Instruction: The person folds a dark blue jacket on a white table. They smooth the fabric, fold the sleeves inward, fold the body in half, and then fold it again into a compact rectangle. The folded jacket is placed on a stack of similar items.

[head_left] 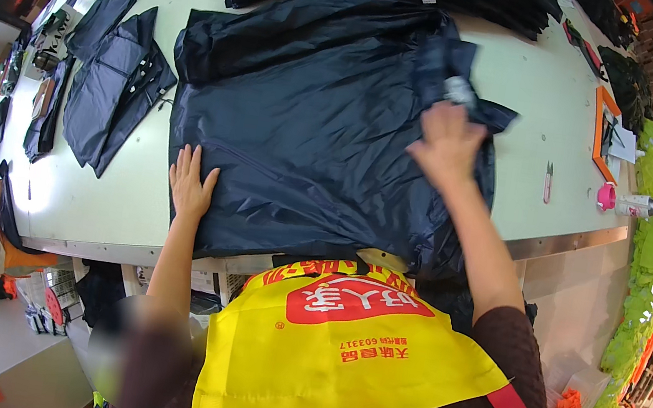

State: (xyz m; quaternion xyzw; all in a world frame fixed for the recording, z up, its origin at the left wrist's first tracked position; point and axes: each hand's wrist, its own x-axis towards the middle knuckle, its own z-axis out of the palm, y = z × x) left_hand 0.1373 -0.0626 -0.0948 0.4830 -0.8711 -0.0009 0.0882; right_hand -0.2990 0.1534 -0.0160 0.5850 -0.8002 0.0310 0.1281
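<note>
Two hands work one dark, glossy garment (pixel 294 136) at the worktop's (pixel 528 168) near edge; I judge this smoothing. I see the left hand (pixel 191 190) flat on it, fingers slightly parted; the right hand (pixel 448 144), blurred, is splayed wide. Next seems to call for flattening creases rightward.

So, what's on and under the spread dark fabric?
The left hand lies on the dark fabric near its left edge, the right hand over its right side, by a blurred pale patch. Beneath is the pale table; anything else is hidden.
</note>
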